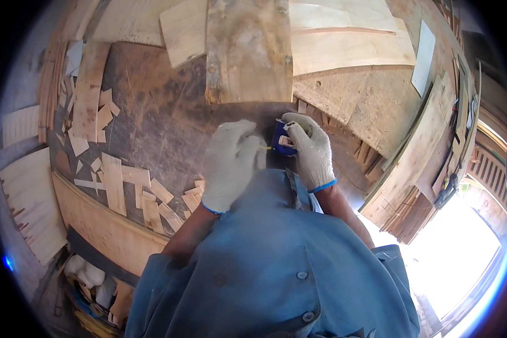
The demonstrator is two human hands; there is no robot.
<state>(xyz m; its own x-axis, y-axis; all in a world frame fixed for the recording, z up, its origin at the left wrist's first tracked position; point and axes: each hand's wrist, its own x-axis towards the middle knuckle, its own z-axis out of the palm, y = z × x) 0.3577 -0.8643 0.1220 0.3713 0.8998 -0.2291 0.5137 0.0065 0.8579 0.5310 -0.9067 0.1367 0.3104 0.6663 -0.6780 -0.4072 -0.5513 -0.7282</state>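
Note:
In front of my chest, my right hand (310,143), in a white knit glove with a blue cuff, is closed around a blue tape measure (279,138). A short bit of yellow tape (268,147) shows between the case and my other hand. My left hand (231,158), gloved the same way, has its fingers curled at the end of that tape; the fingertips are partly hidden. Just beyond both hands lies the near edge of a stained wooden board (249,56).
Pale veneer sheets (349,48) and a rough board (349,101) lie beyond to the right. Wood offcuts (115,183) are scattered on the dark floor at left, beside a long plank (107,222). Leaning boards (414,163) stand at right, near a bright opening.

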